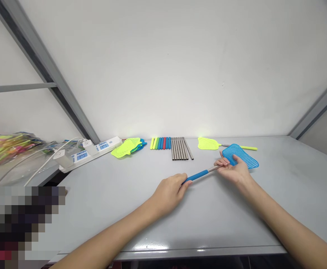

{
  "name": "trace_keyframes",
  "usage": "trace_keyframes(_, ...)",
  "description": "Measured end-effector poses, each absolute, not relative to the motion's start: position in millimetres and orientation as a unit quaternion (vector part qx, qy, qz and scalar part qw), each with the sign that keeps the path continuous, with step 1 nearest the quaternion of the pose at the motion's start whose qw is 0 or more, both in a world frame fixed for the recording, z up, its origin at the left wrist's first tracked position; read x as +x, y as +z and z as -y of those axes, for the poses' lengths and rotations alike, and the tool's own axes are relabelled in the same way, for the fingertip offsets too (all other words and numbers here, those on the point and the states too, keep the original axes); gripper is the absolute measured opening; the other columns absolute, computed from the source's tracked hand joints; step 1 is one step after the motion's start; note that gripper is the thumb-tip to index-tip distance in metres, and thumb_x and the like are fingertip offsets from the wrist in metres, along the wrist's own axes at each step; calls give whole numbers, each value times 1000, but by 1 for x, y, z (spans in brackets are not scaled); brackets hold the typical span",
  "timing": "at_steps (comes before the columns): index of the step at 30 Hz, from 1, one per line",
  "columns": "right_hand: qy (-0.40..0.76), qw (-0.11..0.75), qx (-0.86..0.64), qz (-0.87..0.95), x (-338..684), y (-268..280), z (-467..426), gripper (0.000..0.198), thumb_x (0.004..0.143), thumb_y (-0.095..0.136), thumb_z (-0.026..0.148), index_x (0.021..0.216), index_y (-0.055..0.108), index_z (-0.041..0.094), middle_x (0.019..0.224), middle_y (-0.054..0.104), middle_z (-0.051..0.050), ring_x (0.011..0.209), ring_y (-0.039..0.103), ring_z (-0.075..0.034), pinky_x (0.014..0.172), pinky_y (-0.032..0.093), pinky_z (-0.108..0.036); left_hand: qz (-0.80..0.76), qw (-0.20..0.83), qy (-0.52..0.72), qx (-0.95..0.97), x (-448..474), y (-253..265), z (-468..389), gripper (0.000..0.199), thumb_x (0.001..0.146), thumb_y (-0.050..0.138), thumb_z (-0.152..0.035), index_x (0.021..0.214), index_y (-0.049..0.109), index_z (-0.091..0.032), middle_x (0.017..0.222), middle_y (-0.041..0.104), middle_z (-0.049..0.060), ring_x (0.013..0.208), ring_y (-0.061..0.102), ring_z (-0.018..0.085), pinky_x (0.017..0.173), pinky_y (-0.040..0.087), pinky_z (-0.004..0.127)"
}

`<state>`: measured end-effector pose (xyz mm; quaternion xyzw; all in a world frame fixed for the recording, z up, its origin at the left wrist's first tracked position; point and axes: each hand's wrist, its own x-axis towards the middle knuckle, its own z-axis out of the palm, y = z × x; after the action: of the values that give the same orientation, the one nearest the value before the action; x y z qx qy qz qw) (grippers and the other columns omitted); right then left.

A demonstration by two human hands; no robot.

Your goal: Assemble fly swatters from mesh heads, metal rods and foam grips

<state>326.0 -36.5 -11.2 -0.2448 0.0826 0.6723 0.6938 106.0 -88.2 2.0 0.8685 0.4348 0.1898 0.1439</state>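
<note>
A blue fly swatter (244,158) with a perforated head, metal rod and blue grip is held between both hands above the table, slanting up to the right. My left hand (171,192) is closed around the end of the blue grip (198,175). Palm up, my right hand (233,170) has its fingers curled about the rod by the swatter head; the joint between rod and head is hidden by the fingers. Behind it lies a yellow-green fly swatter (208,143) with its handle pointing right.
Along the wall lie a row of metal rods (180,149), several coloured grips (160,143) and a pile of swatter heads (128,147). A white power strip (96,151) with plugs and cables stands at the left, beside bagged colourful items (9,147). The grey table (141,220) ends at the front edge.
</note>
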Motion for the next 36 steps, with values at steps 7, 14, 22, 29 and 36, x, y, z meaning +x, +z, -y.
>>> trace_keyframes(7,670,693,-247,-103,323,-11,38,25,78,29,28,90,45,12,51,16,7,37,21,-8,31,26,-20,-424,146,209,869,104,-1,82,32,85,22,-34,64,39,-18,59,43,-2,54,40,11,50,29,22)
trace_keyframes(14,669,692,-253,-96,323,-13,36,29,81,26,28,93,44,10,50,16,8,36,21,-7,31,26,-20,-427,140,177,876,104,-2,83,33,86,19,-36,67,40,-19,62,47,-1,56,43,12,51,31,23)
trace_keyframes(22,666,696,-264,-51,318,-16,36,29,84,23,28,92,44,9,49,19,8,35,24,-6,33,30,-19,-469,79,92,875,108,-8,89,33,86,13,-35,78,40,-19,69,52,2,56,48,14,51,33,25)
trace_keyframes(29,674,681,-278,-68,307,-19,41,28,85,15,31,73,37,18,48,21,7,36,29,-7,36,32,-19,-518,-13,68,852,116,-9,91,34,87,13,-29,82,44,-16,79,50,7,70,48,18,58,38,30)
trace_keyframes(36,654,705,-270,-42,295,-24,46,37,87,8,33,55,21,19,43,17,8,32,23,-6,34,28,-19,-533,-61,98,838,129,-12,95,28,86,22,-29,82,47,-16,75,51,7,71,48,20,59,37,31)
